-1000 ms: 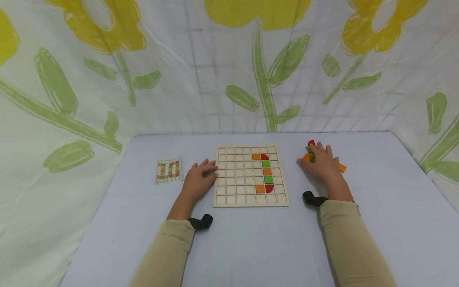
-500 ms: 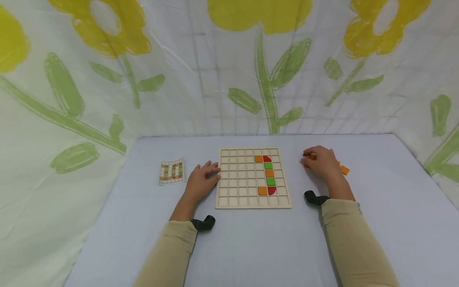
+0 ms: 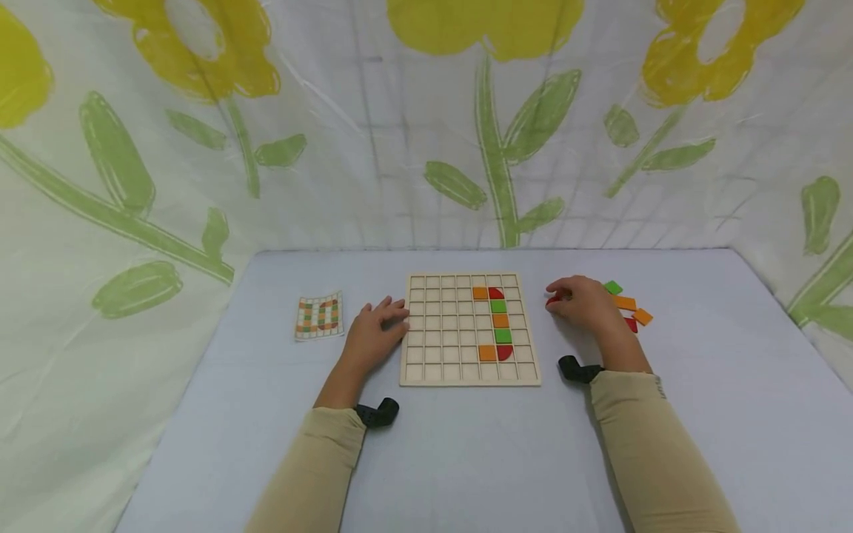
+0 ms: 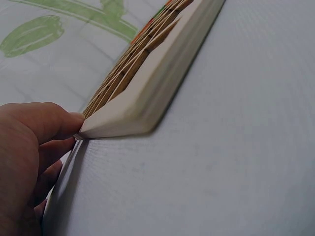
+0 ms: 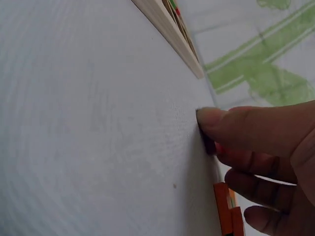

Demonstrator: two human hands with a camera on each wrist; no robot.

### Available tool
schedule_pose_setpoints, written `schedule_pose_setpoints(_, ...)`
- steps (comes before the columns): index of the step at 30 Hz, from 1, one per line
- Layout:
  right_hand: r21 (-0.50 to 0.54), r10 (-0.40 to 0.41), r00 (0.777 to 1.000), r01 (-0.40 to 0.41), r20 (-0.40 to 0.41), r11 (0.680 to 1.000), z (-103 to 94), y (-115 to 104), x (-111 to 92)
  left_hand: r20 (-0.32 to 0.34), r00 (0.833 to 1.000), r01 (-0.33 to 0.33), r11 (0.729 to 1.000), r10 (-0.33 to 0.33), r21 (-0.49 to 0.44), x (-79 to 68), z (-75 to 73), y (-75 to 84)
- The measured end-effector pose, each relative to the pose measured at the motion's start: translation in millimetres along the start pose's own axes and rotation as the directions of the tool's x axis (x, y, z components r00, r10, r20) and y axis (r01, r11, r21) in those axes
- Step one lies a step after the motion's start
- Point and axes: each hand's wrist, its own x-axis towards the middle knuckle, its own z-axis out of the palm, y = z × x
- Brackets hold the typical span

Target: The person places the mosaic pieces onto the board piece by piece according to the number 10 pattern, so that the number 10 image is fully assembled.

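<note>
A square wooden grid board (image 3: 440, 359) lies mid-table, with orange and green squares and two red rounded tiles set in a bracket shape toward its right side. Against the board's left edge rests my left hand (image 3: 375, 334), its fingers spread loosely; the left wrist view has the thumb (image 4: 64, 122) touching the rim near a corner. To the right of the board, my right hand (image 3: 586, 303) pinches a red tile (image 3: 553, 300) between thumb and forefinger. In the right wrist view this tile (image 5: 207, 140) stands edge-on, close over the tabletop, partly covered by the fingertips.
Loose tiles lie by the right hand: a green one (image 3: 613, 287), orange ones (image 3: 643, 317) and a red one (image 3: 631, 324). Left of the board is a small pattern card (image 3: 318, 316) with a coloured grid. A flower-printed cloth (image 3: 426, 215) hangs behind the table.
My right hand has gone from spread over the loose tiles to pinching a red one, and has moved left, uncovering the others. The left hand stays at the board's edge.
</note>
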Motion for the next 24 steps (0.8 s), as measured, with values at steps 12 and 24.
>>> schedule_pose_setpoints(12,0.117,-0.031,0.996,0.022,0.078,0.993,8.3,-34,-6,0.003,1.000,0.012,1.000,-0.012,0.002,-0.6,-1.3,1.0)
schedule_pose_setpoints(24,0.259,-0.278,0.928,0.213,0.249,0.942,36.0,-97,-22,0.018,1.000,0.026,1.000,-0.026,-0.007,1.1,-0.1,-1.7)
